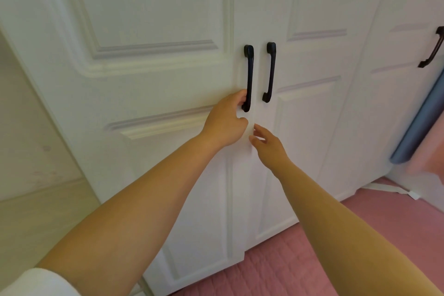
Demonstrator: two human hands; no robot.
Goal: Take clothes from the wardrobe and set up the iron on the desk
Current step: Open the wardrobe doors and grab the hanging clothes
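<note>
Wardrobe [153, 12] doors closed; left hand [224, 122] curls round left handle [248, 77], right hand [269, 143] loose, empty. Clothes, iron all pending.

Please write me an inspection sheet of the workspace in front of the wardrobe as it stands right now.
Surface: pink quilted cover at the wardrobe's foot; no desk in view.
Job's things: white panelled wardrobe, left door and right door both closed; two black handles, left handle and right handle; clothes and iron not seen.
Clutter: blue roll leaning by the far door; white strap on the floor.
Grippers: left hand has its fingers curled round the left handle's lower end; right hand open, below the right handle, gripping nothing.
Cables: nothing seen.
Surroundings: third door with black handle at right; pale wall at left.
</note>
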